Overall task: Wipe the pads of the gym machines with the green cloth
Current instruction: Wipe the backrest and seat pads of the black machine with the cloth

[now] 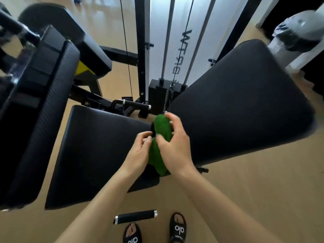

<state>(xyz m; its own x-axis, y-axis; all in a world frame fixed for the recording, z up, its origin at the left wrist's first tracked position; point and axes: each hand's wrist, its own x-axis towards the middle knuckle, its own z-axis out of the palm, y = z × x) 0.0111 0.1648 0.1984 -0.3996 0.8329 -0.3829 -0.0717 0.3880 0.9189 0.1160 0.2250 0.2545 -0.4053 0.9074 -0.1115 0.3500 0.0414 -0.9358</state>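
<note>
The green cloth (pixel 162 130) is bunched up in the air between both my hands, over the gap between two black pads. My right hand (pixel 175 142) wraps around its upper part from the right. My left hand (pixel 140 149) pinches its lower left edge. The black seat pad (pixel 98 151) lies below and to the left of the cloth. A large black back pad (pixel 245 102) slopes up to the right. Another long black pad (pixel 40 120) stands at the far left. The cloth's lower end hangs behind my right wrist.
A weight stack with cables and a white panel (pixel 163 95) stands behind the pads. A black handle (pixel 131 103) sits beyond the seat pad, and another handle bar (pixel 135 216) is near my sandalled feet (pixel 154 228). A grey roller (pixel 298 34) is at the top right. The floor is tan wood.
</note>
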